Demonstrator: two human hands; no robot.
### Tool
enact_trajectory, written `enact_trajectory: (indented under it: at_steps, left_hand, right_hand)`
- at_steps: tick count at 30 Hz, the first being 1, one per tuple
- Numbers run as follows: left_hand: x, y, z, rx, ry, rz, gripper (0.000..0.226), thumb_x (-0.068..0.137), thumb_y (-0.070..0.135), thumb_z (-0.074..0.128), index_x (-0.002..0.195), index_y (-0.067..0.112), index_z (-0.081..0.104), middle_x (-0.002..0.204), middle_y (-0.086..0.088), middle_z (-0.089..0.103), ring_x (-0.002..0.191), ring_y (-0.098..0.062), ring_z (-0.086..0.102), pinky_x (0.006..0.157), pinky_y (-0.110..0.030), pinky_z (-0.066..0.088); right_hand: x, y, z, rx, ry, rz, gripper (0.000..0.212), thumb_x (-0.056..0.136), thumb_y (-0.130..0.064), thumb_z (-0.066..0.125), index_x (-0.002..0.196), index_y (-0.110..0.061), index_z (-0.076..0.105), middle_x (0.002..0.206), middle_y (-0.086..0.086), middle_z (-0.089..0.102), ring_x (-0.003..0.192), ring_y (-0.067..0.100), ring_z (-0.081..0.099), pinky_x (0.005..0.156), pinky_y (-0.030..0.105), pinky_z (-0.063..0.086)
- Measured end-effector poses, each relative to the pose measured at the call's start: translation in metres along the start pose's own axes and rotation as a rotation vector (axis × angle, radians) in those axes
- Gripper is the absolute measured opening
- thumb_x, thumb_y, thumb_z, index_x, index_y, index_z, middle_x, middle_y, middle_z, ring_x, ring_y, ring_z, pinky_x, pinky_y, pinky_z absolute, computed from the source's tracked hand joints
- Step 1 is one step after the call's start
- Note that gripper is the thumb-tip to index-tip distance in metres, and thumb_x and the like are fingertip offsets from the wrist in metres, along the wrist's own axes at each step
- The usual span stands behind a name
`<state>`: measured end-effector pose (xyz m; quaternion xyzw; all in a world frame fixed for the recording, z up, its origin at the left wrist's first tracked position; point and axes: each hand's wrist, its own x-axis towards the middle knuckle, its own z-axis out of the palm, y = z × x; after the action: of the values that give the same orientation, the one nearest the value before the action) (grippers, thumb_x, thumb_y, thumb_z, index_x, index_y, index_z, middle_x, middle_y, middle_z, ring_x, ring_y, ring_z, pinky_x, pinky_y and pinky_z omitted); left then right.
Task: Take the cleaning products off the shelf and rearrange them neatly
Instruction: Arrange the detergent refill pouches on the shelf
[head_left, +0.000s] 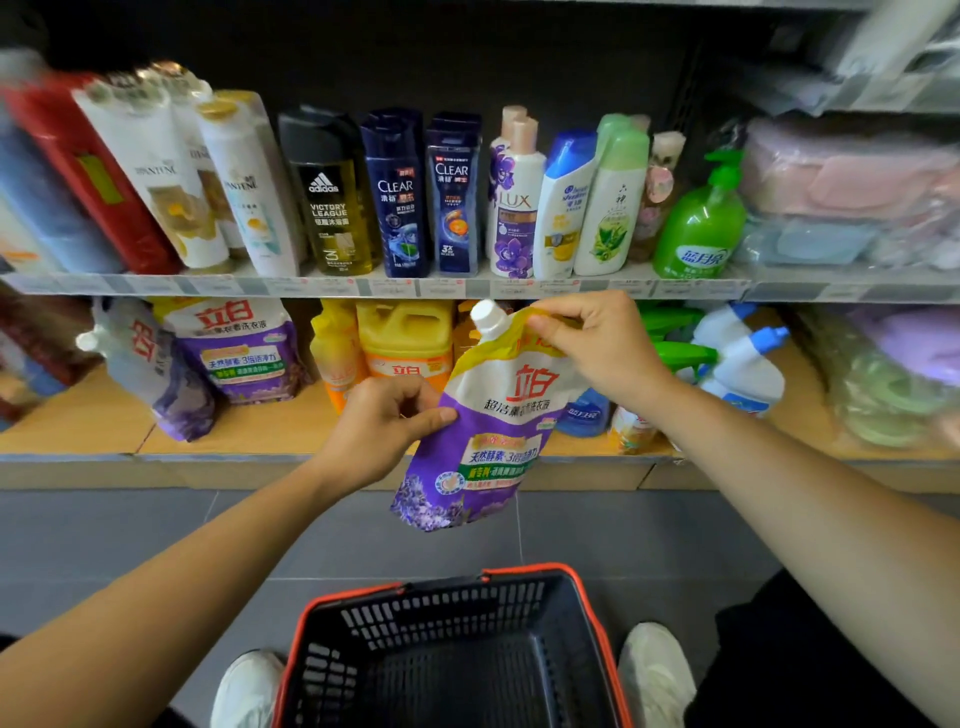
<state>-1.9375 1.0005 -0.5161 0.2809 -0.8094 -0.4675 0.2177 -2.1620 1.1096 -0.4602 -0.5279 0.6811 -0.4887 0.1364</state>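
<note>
A purple, white and yellow detergent pouch with a white screw cap hangs in the air in front of the lower shelf. My right hand pinches its top edge beside the cap. My left hand grips its left side, thumb on the front. Two similar pouches lean on the lower shelf at left. Yellow detergent jugs stand behind the held pouch, and white and blue spray bottles lie at right.
A black shopping basket with a red rim stands on the grey tile floor between my white shoes, below the pouch. The upper shelf holds a row of shampoo and body wash bottles and a green pump bottle. Packaged cloths fill the right side.
</note>
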Motion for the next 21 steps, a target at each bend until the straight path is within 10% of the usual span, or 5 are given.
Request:
enact_trajectory:
  at_steps: [5, 12, 17, 21]
  left_hand:
    - [0.007, 0.020, -0.006, -0.205, 0.073, -0.111, 0.030, 0.092, 0.015, 0.071, 0.087, -0.012, 0.060, 0.084, -0.027, 0.069, 0.073, -0.019, 0.073, 0.058, -0.030, 0.055]
    - [-0.013, 0.029, -0.012, -0.450, 0.231, -0.250, 0.017, 0.093, 0.003, 0.069, 0.078, -0.003, 0.065, 0.065, -0.008, 0.069, 0.055, -0.014, 0.067, 0.052, -0.023, 0.054]
    - [-0.025, 0.027, -0.011, -0.550, 0.371, -0.298, 0.021, 0.092, 0.002, 0.070, 0.071, 0.002, 0.066, 0.059, -0.006, 0.068, 0.055, -0.016, 0.068, 0.057, -0.026, 0.058]
    - [-0.029, 0.024, -0.015, -0.556, 0.426, -0.285, 0.021, 0.092, 0.002, 0.070, 0.070, 0.003, 0.067, 0.066, -0.011, 0.070, 0.059, -0.020, 0.070, 0.062, -0.029, 0.060]
  right_hand:
    - [-0.013, 0.004, 0.003, -0.152, 0.194, -0.113, 0.035, 0.081, -0.013, 0.083, 0.114, -0.012, 0.071, 0.103, -0.001, 0.067, 0.090, 0.003, 0.061, 0.085, 0.007, 0.043]
    - [-0.080, -0.012, 0.059, 0.035, -0.266, 0.058, 0.035, 0.069, -0.030, 0.091, 0.098, -0.023, 0.074, 0.092, -0.005, 0.075, 0.082, 0.013, 0.070, 0.079, 0.039, 0.058]
    - [-0.098, -0.023, 0.085, -0.129, -0.246, 0.064, 0.060, 0.054, -0.054, 0.091, 0.099, -0.022, 0.068, 0.092, -0.011, 0.069, 0.080, 0.011, 0.065, 0.072, 0.034, 0.055]
    - [-0.098, -0.022, 0.086, -0.232, -0.200, -0.057, 0.023, 0.076, -0.024, 0.085, 0.094, -0.013, 0.075, 0.088, 0.000, 0.072, 0.080, 0.018, 0.065, 0.072, 0.040, 0.053]
